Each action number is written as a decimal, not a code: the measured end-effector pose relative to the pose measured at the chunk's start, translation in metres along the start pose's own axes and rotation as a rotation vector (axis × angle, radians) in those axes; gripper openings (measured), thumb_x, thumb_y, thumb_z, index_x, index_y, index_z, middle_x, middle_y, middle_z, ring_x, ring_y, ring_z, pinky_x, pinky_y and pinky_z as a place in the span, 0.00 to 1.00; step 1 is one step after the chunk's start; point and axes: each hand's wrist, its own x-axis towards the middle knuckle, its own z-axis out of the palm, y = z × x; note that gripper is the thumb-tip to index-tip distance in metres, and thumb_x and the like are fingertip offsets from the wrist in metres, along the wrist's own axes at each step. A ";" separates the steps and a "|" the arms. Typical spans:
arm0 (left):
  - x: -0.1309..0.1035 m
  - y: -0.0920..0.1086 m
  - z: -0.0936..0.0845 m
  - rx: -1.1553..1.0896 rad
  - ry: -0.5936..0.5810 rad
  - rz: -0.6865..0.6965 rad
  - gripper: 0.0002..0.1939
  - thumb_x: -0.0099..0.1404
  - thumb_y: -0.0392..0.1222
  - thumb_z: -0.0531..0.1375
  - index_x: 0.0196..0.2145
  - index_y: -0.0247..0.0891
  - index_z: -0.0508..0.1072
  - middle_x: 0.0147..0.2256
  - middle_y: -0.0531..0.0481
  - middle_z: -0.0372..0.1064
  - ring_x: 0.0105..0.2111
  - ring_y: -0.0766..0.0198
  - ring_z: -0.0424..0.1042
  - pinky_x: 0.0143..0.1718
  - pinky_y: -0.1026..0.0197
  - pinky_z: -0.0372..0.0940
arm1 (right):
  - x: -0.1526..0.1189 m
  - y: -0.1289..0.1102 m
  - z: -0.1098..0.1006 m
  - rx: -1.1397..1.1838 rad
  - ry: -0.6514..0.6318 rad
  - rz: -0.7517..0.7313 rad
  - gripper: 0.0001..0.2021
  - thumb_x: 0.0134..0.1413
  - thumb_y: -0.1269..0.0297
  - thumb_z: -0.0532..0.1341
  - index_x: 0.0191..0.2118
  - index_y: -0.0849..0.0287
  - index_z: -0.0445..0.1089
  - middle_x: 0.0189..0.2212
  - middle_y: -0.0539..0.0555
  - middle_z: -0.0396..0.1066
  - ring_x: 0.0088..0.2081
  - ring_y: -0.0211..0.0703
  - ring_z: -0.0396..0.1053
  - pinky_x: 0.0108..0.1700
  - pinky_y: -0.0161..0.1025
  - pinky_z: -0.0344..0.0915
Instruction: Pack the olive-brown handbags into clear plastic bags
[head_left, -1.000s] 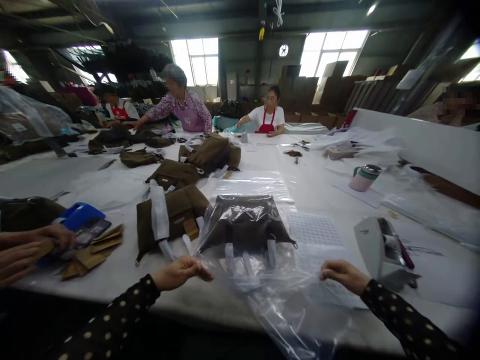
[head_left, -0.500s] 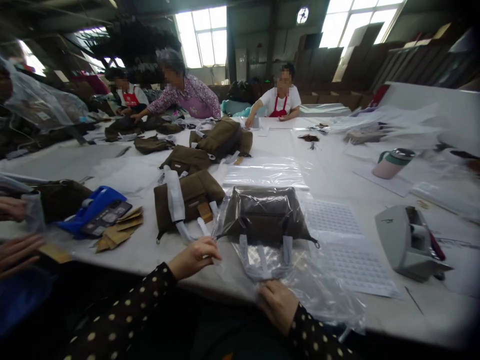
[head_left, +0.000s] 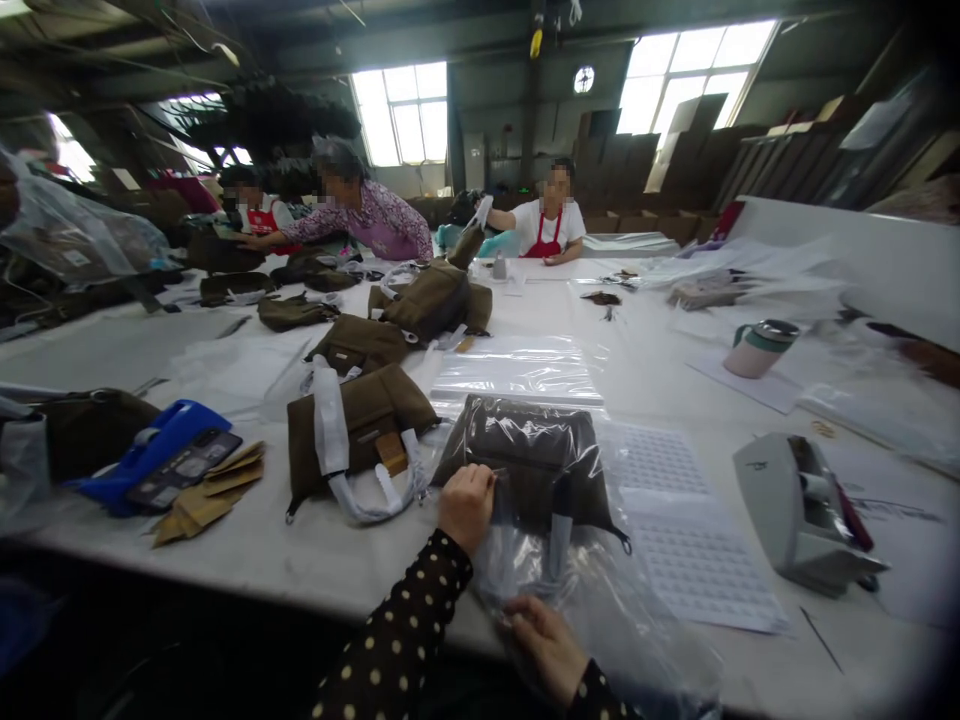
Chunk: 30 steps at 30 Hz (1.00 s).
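Left hand (head_left: 466,510) pinches clear plastic (head_left: 607,600) around the brown bag (head_left: 517,440) on the tabletop (head_left: 247,550), right hand (head_left: 546,640) curled, grip unclear, and I judge hard tugging could tear it against the metal ring (head_left: 627,543).

White table (head_left: 660,370) bearing brown bags (head_left: 364,425) and papers (head_left: 697,530).

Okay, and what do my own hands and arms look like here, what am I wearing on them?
Both your left hand and right hand are bare, without gloves. Your sleeves are black with cream polka dots.
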 end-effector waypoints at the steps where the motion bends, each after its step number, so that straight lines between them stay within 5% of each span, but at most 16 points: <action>1: -0.008 0.006 0.006 0.013 0.020 -0.018 0.09 0.64 0.38 0.51 0.34 0.35 0.71 0.32 0.46 0.67 0.35 0.59 0.66 0.39 0.55 0.62 | 0.000 -0.002 0.001 -0.052 -0.019 -0.008 0.22 0.44 0.41 0.54 0.35 0.56 0.63 0.25 0.51 0.69 0.22 0.37 0.62 0.24 0.35 0.58; 4: -0.027 0.022 0.025 0.078 0.082 -0.041 0.15 0.63 0.38 0.52 0.49 0.37 0.66 0.46 0.42 0.64 0.47 0.55 0.63 0.48 0.51 0.58 | -0.009 -0.014 0.001 -0.295 -0.030 -0.102 0.23 0.51 0.46 0.49 0.41 0.59 0.66 0.36 0.58 0.71 0.37 0.46 0.69 0.40 0.42 0.65; 6: -0.035 0.027 0.037 0.123 0.098 -0.025 0.20 0.63 0.38 0.53 0.54 0.38 0.62 0.51 0.41 0.61 0.52 0.52 0.59 0.51 0.49 0.55 | -0.023 -0.031 -0.012 -0.461 -0.153 -0.216 0.25 0.48 0.48 0.53 0.45 0.61 0.67 0.44 0.63 0.69 0.47 0.52 0.66 0.48 0.46 0.61; 9: -0.037 0.025 0.049 0.128 0.101 0.011 0.23 0.63 0.38 0.52 0.57 0.37 0.59 0.54 0.40 0.58 0.54 0.49 0.56 0.53 0.46 0.52 | -0.051 -0.065 -0.069 -0.501 -0.189 -0.394 0.20 0.45 0.53 0.59 0.44 0.58 0.70 0.40 0.59 0.71 0.42 0.49 0.69 0.45 0.42 0.65; 11: -0.033 0.019 0.056 0.080 0.136 0.042 0.25 0.64 0.39 0.50 0.59 0.37 0.55 0.54 0.38 0.58 0.54 0.49 0.56 0.54 0.45 0.52 | -0.071 -0.088 -0.134 -0.416 0.213 -0.482 0.12 0.49 0.58 0.59 0.38 0.57 0.71 0.32 0.55 0.73 0.34 0.43 0.70 0.39 0.39 0.67; 14: -0.022 0.012 0.065 -0.029 0.202 0.062 0.28 0.64 0.38 0.48 0.61 0.38 0.48 0.54 0.39 0.58 0.55 0.50 0.55 0.55 0.45 0.50 | -0.099 -0.110 -0.248 -0.130 1.181 -0.571 0.16 0.41 0.54 0.63 0.34 0.59 0.66 0.27 0.52 0.70 0.27 0.38 0.66 0.29 0.36 0.65; 16: -0.018 0.012 0.067 -0.084 0.238 0.030 0.28 0.64 0.37 0.47 0.61 0.39 0.48 0.53 0.41 0.60 0.55 0.51 0.55 0.56 0.46 0.50 | -0.108 -0.118 -0.311 -0.039 1.351 -0.530 0.23 0.39 0.51 0.63 0.40 0.59 0.63 0.27 0.50 0.70 0.22 0.34 0.62 0.23 0.32 0.61; 18: -0.015 0.015 0.067 -0.111 0.257 -0.010 0.26 0.65 0.37 0.47 0.60 0.39 0.51 0.51 0.41 0.62 0.55 0.52 0.56 0.56 0.47 0.51 | -0.106 -0.121 -0.352 -0.020 1.344 -0.459 0.27 0.35 0.50 0.63 0.42 0.59 0.61 0.26 0.50 0.70 0.22 0.34 0.62 0.21 0.32 0.59; 20: -0.013 0.018 0.065 -0.120 0.265 -0.038 0.25 0.65 0.37 0.47 0.60 0.38 0.53 0.50 0.41 0.62 0.54 0.52 0.57 0.56 0.48 0.52 | -0.097 -0.123 -0.369 -0.009 1.299 -0.379 0.28 0.29 0.53 0.66 0.40 0.60 0.62 0.23 0.51 0.70 0.22 0.38 0.64 0.21 0.33 0.60; 23: -0.013 0.020 0.065 -0.125 0.288 -0.060 0.24 0.65 0.38 0.47 0.59 0.40 0.54 0.49 0.42 0.63 0.53 0.52 0.57 0.54 0.47 0.54 | -0.089 -0.120 -0.365 0.030 1.278 -0.328 0.33 0.23 0.55 0.69 0.41 0.60 0.60 0.21 0.50 0.69 0.25 0.41 0.67 0.23 0.34 0.62; 26: -0.014 0.019 0.066 -0.133 0.312 -0.049 0.25 0.64 0.38 0.49 0.59 0.41 0.54 0.49 0.42 0.63 0.53 0.51 0.58 0.53 0.45 0.55 | -0.097 -0.108 -0.348 0.064 1.310 -0.326 0.34 0.29 0.47 0.65 0.44 0.57 0.54 0.22 0.49 0.68 0.21 0.37 0.63 0.19 0.33 0.58; 30: -0.014 0.016 0.068 -0.162 0.319 -0.035 0.25 0.64 0.39 0.50 0.58 0.40 0.55 0.49 0.42 0.63 0.52 0.51 0.58 0.53 0.45 0.55 | -0.118 -0.081 -0.341 -0.054 1.264 -0.099 0.25 0.33 0.39 0.58 0.28 0.57 0.60 0.16 0.49 0.64 0.13 0.33 0.50 0.15 0.34 0.47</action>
